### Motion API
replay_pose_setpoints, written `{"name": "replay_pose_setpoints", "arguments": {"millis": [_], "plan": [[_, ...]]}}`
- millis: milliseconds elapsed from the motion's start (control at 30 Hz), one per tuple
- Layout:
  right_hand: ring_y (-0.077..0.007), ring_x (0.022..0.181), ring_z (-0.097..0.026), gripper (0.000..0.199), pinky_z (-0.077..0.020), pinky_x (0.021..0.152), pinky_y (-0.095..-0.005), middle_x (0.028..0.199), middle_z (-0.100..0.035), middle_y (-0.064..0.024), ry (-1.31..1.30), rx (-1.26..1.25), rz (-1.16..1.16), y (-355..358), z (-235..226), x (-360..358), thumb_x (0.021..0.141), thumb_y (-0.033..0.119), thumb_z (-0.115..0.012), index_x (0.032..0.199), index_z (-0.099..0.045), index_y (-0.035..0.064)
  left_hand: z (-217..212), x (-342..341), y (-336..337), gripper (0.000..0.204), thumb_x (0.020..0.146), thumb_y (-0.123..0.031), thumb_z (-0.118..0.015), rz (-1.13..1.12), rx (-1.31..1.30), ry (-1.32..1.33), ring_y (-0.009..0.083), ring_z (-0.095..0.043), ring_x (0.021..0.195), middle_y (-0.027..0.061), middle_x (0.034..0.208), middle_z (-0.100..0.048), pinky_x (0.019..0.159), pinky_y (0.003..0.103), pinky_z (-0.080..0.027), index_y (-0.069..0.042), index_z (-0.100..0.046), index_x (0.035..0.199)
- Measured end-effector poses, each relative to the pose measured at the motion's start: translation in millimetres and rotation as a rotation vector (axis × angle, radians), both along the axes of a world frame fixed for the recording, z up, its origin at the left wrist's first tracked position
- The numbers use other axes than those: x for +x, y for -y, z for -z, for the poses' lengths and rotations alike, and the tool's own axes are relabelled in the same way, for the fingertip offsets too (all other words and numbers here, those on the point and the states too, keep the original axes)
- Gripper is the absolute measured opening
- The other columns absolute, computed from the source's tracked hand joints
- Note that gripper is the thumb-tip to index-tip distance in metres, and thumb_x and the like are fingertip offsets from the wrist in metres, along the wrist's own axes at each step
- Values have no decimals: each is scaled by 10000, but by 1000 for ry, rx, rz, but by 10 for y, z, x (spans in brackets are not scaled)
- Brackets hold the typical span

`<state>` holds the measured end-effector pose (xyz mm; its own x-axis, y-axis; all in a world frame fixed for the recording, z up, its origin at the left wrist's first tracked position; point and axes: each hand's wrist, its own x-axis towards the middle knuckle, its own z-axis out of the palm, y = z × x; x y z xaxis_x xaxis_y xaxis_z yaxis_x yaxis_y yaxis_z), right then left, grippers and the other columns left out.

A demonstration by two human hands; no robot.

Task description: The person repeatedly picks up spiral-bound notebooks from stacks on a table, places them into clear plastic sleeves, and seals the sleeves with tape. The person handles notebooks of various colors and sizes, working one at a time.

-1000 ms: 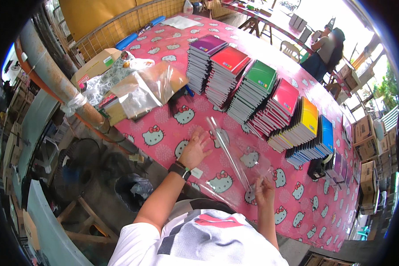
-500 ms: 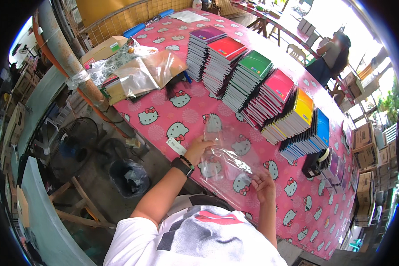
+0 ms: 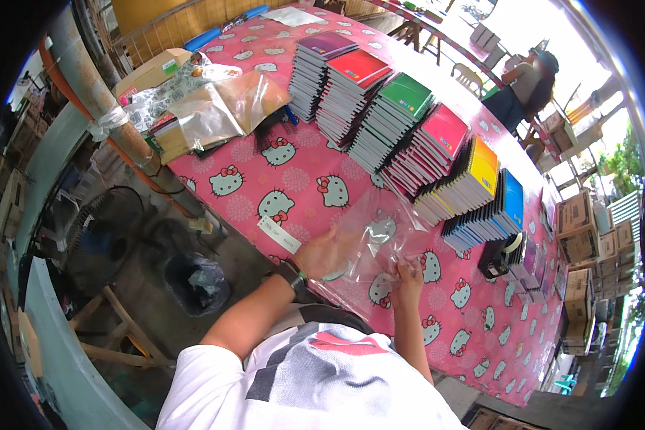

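Observation:
A clear plastic bag (image 3: 373, 240) is spread above the pink table just before me. My right hand (image 3: 408, 278) pinches its right edge between thumb and fingers. My left hand (image 3: 324, 255) lies at the bag's left side, its fingers stretched out and partly covered by the film; whether they are inside the bag or beneath it I cannot tell. Beside that hand a white paper label strip (image 3: 279, 234) rests on the table edge. Beyond the bag stand stacks of spiral notebooks: purple (image 3: 327, 44), red (image 3: 358, 66), green (image 3: 406, 95), pinkish red (image 3: 444, 131), yellow (image 3: 483, 168) and blue (image 3: 512, 201).
A black tape dispenser (image 3: 493, 261) and more purple notebooks (image 3: 527, 265) are at the right. Plastic packaging (image 3: 215, 111) lies at the left beside a rusty pole (image 3: 115, 107). A lined bin (image 3: 195, 283) stands on the floor. Another person (image 3: 527, 89) sits far right.
My right hand has moved left and closed on the bag's edge. My left hand has shifted slightly down and left, its fingers straightening under the film. The view has turned a little.

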<state>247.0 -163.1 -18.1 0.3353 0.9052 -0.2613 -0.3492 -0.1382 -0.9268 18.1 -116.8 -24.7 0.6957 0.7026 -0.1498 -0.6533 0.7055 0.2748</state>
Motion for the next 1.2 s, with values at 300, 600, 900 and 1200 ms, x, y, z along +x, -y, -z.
{"name": "replay_pose_setpoints", "arguments": {"millis": [300,600,900,1200], "plan": [[-284,1009,-602,480,-530,849,-433,1140,-574,-174,-763,-10,-328,71,-376,-331,806,-88,-499,1268,-447,29,361,0,14,637,891,-625,-341,170,-181,89,187,-574,914,57,1105,-556,832,362,-476,-130,-484,1266],[-206,760,-609,483,-496,832,-543,951,-564,-125,-976,192,-663,-72,-896,-805,731,-73,-500,1204,-473,24,341,446,-4,342,840,-303,-614,224,218,242,142,-567,828,44,932,-594,728,278,-478,-68,-563,1084],[-122,648,-555,183,-441,575,-238,794,-579,-48,181,-108,-64,105,-234,-102,767,-27,-588,925,-540,52,201,-854,-741,165,888,-124,-550,-474,198,-809,52,-452,542,-16,688,-529,500,247,-406,-60,-537,1040],[-300,1119,-463,474,-384,906,-411,1210,-491,-173,1427,178,124,-121,-254,-397,804,122,-612,1245,-466,27,326,-943,-798,280,850,-73,-586,-637,490,-1544,163,-593,603,64,681,-585,479,309,-465,-68,-510,1119]]}}
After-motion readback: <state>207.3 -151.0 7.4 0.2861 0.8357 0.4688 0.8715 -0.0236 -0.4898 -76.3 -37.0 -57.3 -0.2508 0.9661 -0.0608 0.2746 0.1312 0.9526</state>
